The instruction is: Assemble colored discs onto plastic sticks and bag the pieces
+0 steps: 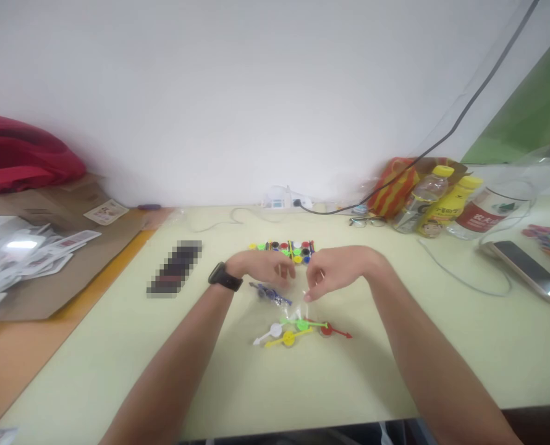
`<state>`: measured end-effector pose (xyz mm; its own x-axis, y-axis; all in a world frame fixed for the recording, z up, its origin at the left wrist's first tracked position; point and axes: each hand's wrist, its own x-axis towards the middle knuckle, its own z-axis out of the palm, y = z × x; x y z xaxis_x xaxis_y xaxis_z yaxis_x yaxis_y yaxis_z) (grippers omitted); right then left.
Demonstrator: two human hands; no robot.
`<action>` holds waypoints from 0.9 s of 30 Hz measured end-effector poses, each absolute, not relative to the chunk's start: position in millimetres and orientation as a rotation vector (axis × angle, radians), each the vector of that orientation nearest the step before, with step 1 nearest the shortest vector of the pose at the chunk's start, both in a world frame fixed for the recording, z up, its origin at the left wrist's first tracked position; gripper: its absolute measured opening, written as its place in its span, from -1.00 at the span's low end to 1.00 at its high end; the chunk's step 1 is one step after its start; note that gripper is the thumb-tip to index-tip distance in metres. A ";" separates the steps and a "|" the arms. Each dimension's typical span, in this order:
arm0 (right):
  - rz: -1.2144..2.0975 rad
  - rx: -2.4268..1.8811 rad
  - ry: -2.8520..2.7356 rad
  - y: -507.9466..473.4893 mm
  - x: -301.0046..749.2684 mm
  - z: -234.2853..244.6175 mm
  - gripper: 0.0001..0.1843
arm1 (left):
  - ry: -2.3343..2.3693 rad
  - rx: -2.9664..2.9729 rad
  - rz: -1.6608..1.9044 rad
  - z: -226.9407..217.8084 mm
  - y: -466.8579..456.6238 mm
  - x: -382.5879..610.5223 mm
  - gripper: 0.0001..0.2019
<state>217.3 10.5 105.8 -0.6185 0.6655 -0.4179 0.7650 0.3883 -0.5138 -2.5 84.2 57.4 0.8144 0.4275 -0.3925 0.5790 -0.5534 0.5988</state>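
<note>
Over the middle of the table, my left hand (268, 267), with a black watch (225, 277) at its wrist, has its fingers curled. Opposite it, my right hand (334, 270) pinches with thumb and fingers. A clear plastic bag (298, 304), faint and blurred, hangs between them; both hands appear to grip its top. Just below lie arrow-shaped plastic spinners: white (275, 330), yellow (288, 338), green (303, 324) and red (325, 329). Blue arrow spinners (270, 295) rest under my left hand. Behind my hands is a row of multicoloured plastic pieces (284, 248), partly covered.
To the left lie a pixelated dark object (175, 269), cardboard (117, 238) and white packets (34, 259). Yellow-capped bottles (418, 201), a large labelled bottle (486, 210), glasses (366, 221) and a phone (529, 271) are at the right. A black cable (423, 154) runs to the wall.
</note>
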 end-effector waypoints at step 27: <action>-0.819 1.870 3.018 -39.7 159.4 67.7 -0.86 | 0.909 1.883 0.600 21.2 43.6 -40.6 -0.45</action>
